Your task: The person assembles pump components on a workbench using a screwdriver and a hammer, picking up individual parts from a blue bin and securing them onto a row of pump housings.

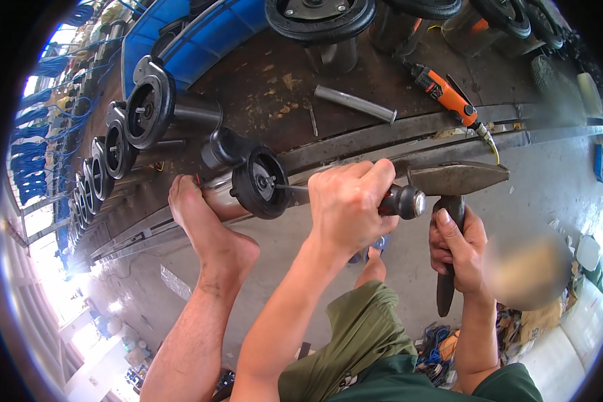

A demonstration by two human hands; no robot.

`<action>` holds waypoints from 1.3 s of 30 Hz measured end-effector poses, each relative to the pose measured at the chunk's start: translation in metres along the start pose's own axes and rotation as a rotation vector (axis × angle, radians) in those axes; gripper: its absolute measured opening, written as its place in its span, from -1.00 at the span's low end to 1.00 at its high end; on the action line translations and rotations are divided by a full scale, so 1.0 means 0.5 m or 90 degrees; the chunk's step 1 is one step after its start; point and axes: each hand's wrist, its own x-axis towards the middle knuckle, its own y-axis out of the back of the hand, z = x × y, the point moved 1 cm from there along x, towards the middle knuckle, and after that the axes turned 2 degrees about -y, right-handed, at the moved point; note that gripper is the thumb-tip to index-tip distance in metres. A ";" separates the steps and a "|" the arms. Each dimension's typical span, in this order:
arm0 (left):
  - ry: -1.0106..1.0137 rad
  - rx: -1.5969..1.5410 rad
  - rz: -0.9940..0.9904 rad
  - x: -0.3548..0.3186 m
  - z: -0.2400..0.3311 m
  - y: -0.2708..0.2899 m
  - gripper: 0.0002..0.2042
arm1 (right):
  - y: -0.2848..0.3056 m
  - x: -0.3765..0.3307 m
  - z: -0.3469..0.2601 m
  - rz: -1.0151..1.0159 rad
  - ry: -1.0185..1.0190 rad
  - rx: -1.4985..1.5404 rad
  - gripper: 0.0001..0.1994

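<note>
My left hand [348,201] is wrapped round a screwdriver [403,202] with a dark handle and a metal cap. Its shank reaches left to the middle of a round black end cap [264,182] on a metal motor-like cylinder [224,197]. A bare foot [208,231] presses against that cylinder at the edge of the bench. In my right hand [461,248] a hammer [465,179] is held by its dark handle. The hammer's steel head is level with the screwdriver's capped end, just to its right; whether they touch, I cannot tell.
On the worn brown bench [248,100] lie a metal tube [356,104], a thin rod [312,119] and an orange power screwdriver [449,97]. Several similar cylinders line the left side and back, near a blue crate [214,33]. Grey floor [502,201] shows beyond the bench's metal edge.
</note>
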 end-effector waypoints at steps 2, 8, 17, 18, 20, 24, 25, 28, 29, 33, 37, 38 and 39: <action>-0.001 -0.003 0.003 0.003 0.000 0.003 -0.65 | 0.000 0.001 -0.005 -0.001 0.004 -0.002 -0.62; -0.010 -0.018 0.034 0.010 -0.002 0.003 -0.72 | -0.004 0.006 -0.008 0.000 0.002 -0.006 -0.64; -0.010 -0.016 0.063 0.010 -0.008 0.008 -0.74 | -0.030 -0.118 -0.041 0.125 0.248 -0.075 -0.75; -0.010 -0.022 0.064 0.013 -0.007 0.012 -0.74 | -0.028 -0.129 -0.042 0.107 0.280 -0.104 -0.76; -0.029 -0.041 0.096 0.009 -0.013 0.013 -0.75 | -0.020 -0.126 -0.029 0.071 0.364 -0.313 -0.81; -0.014 -0.027 0.087 0.009 -0.007 0.012 -0.68 | -0.008 -0.099 -0.009 0.061 0.407 -0.453 -0.81; -0.007 -0.013 0.082 0.005 -0.006 0.009 -0.63 | -0.006 -0.117 -0.007 0.061 0.309 -0.332 -0.79; -0.029 -0.018 0.108 -0.004 -0.011 0.002 -0.66 | -0.002 -0.137 0.000 0.066 0.229 -0.225 -0.78; -0.042 -0.018 0.123 -0.006 -0.012 0.000 -0.67 | -0.003 -0.140 0.000 0.069 0.238 -0.232 -0.79; -0.120 0.000 0.176 -0.008 -0.005 0.001 -0.80 | 0.002 -0.123 -0.020 -0.001 0.318 -0.395 -0.77; -0.140 0.000 0.216 -0.021 0.004 0.004 -0.77 | 0.005 -0.158 -0.014 0.032 0.447 -0.585 -0.77; -0.143 -0.003 0.221 -0.024 0.006 0.007 -0.77 | 0.002 -0.158 0.012 0.056 0.506 -0.673 -0.78; -0.150 -0.003 0.229 -0.020 0.009 0.010 -0.76 | -0.001 -0.149 0.021 0.046 0.507 -0.624 -0.81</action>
